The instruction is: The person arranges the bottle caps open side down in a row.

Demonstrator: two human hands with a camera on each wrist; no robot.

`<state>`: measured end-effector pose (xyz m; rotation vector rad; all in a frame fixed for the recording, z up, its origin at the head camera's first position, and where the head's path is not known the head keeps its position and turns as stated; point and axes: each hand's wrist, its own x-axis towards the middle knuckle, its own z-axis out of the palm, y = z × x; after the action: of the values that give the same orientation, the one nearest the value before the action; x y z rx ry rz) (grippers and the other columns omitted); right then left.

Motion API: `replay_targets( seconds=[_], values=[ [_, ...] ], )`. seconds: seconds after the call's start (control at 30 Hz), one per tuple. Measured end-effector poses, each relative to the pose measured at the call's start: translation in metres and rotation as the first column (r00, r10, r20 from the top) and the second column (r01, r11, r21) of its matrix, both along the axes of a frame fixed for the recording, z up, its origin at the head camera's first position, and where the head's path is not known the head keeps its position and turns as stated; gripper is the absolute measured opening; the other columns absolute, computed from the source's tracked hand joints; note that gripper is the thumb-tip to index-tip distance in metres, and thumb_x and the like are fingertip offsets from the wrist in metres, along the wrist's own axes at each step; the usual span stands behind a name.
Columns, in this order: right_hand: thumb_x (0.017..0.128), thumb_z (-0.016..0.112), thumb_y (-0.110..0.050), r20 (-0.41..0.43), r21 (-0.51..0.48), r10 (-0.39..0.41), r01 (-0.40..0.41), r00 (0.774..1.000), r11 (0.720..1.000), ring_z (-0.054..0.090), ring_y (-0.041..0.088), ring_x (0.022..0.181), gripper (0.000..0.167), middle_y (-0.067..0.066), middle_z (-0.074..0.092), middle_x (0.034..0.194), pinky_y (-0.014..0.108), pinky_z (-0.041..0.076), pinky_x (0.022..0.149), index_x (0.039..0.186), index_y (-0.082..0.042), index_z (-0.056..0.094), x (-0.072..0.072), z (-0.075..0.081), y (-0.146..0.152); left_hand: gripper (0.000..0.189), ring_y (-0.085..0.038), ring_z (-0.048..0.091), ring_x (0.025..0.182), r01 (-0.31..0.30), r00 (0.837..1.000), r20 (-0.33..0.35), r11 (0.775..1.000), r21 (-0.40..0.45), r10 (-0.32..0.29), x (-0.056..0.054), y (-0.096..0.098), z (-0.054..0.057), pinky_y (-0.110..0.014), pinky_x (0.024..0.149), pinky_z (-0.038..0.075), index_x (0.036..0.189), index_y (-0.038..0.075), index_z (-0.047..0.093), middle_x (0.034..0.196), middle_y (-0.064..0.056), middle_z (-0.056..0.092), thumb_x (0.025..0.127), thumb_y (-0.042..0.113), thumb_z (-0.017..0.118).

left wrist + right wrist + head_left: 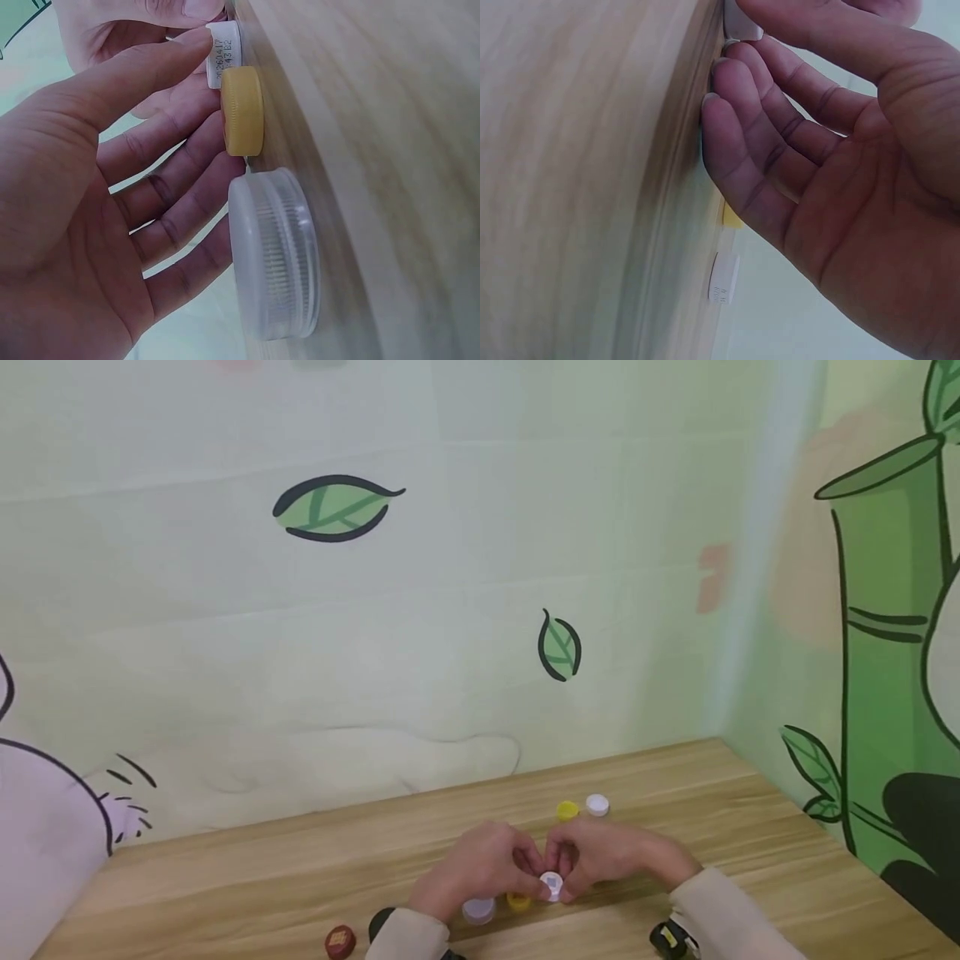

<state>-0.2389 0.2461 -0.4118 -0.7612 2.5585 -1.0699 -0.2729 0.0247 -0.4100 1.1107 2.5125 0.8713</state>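
Between my two hands, a small white bottle cap [551,886] with a greyish mark on top sits at the tabletop. My left hand [486,864] pinches its left side, the thumb lying against the printed rim in the left wrist view. From the right, my right hand [606,850] holds the same cap with thumb and fingertips. A yellow bottle cap [244,112] lies right beside the white one, near the left fingers. Closer to the left wrist is a wider translucent whitish cap [271,255] with a ridged side.
Farther back on the wooden table [660,893] lie another yellow cap [567,811] and another white cap [597,805], side by side. A dark red cap [341,942] is at the front left, and a black round thing [380,921] is partly hidden by the left sleeve. A printed wall covering [450,677] rises behind.
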Motion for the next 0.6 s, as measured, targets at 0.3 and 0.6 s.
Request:
replay_targets(
  seconds=[0.3,0.6],
  values=[
    [0.081,0.087,-0.003,0.037,-0.041,0.013,-0.011,0.999,0.999,0.059,0.008,0.077,0.026,-0.004,0.065,0.084,0.023,0.050,0.072,0.097,-0.010,0.068,-0.001,0.002,-0.001,0.016,-0.002,0.058,0.064,-0.014,1.000,0.023,1.000,-0.005,0.015,-0.002,0.000,0.001,-0.022,0.063,0.048,0.085,0.018,0.080,0.074,0.015,0.071,0.080,0.023,0.095],
    [0.082,0.085,-0.003,0.037,-0.041,-0.007,0.009,0.999,0.999,0.062,0.012,0.079,0.023,-0.002,0.068,0.086,0.025,0.052,0.072,0.099,-0.006,0.070,-0.004,0.006,0.010,0.015,-0.003,0.062,0.070,-0.020,0.999,0.043,0.999,0.038,0.019,-0.005,0.000,0.002,-0.023,0.069,0.051,0.088,0.018,0.080,0.078,0.014,0.072,0.083,0.025,0.093]
  ],
)
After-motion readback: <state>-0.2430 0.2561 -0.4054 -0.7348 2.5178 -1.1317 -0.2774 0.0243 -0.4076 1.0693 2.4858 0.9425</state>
